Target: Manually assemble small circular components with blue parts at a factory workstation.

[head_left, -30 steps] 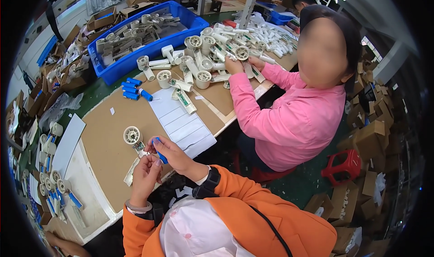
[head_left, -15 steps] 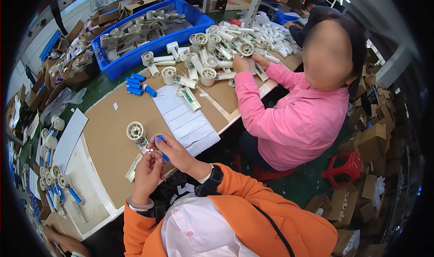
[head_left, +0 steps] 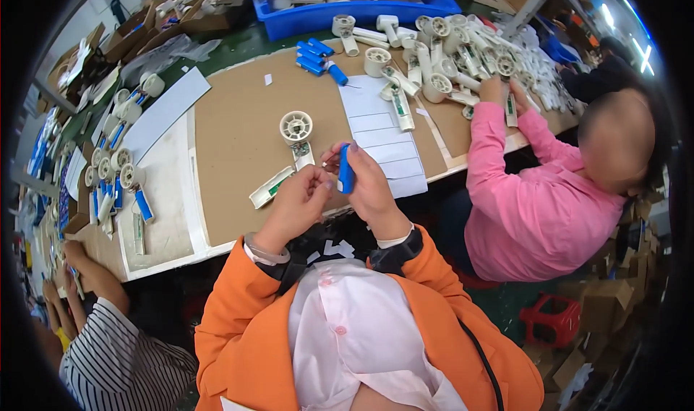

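A blue cylindrical battery (head_left: 345, 169) stands nearly upright in my right hand (head_left: 372, 190), its thumb and fingers wrapped round it. Close by on the left, my left hand (head_left: 298, 203) has its thumb and fingertips pinched together; whatever is between them is too small to make out. Just beyond my hands a white fan housing (head_left: 296, 127) with a round slotted head lies on the brown board (head_left: 238, 151). Its handle shows some circuitry and runs behind my left hand. A white handle shell (head_left: 271, 189) with a green circuit board lies beside that hand.
Several blue batteries (head_left: 311, 55) lie farther back. White sheets (head_left: 387, 136) cover the table at right, near piled fan parts (head_left: 448, 57) and a co-worker in a pink top (head_left: 542, 172). At left are battery-fitted fans (head_left: 119, 172) and a person in stripes (head_left: 119, 346). A blue bin (head_left: 361, 10) stands behind.
My view has turned to the left, so the table and co-worker appear farther right. The battery has tipped more upright in my right hand, and my left fingers have drawn slightly away from it.
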`<state>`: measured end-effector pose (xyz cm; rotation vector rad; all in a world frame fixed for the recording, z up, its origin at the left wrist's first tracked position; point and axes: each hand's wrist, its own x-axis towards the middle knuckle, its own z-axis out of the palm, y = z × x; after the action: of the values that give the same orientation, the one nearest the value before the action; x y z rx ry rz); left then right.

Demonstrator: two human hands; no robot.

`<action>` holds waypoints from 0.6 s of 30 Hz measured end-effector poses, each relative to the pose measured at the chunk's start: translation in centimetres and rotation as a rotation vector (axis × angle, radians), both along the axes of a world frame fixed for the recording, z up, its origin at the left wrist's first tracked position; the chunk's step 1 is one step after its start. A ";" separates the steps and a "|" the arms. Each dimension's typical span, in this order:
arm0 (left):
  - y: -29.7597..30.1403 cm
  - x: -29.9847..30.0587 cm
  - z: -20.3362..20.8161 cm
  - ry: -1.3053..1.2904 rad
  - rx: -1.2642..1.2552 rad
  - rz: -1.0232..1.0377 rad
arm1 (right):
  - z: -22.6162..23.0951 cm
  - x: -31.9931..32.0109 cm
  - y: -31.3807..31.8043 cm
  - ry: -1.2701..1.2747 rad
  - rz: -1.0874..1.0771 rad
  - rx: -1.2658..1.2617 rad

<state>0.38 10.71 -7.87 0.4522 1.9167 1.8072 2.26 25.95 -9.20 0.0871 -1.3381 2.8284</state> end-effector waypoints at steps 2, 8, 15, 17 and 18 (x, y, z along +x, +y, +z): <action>-0.2 0.3 0.3 -0.014 0.002 -0.006 | 0.0 0.1 -0.4 -0.004 -0.036 0.070; -0.2 0.7 0.7 -0.019 0.017 -0.033 | 0.2 0.1 -0.7 0.031 -0.063 0.229; -0.2 0.7 0.3 -0.074 0.008 -0.017 | 0.2 0.4 -1.3 0.076 -0.112 0.345; -0.1 0.7 0.3 -0.090 0.007 -0.010 | 0.1 0.3 -1.3 0.080 -0.116 0.356; -0.1 0.7 0.4 -0.090 0.013 -0.006 | 0.0 0.3 -1.3 0.084 -0.122 0.367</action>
<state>1.05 10.66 -7.51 0.3744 1.8418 1.8056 2.53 24.61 -9.23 0.1208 -1.7580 2.4213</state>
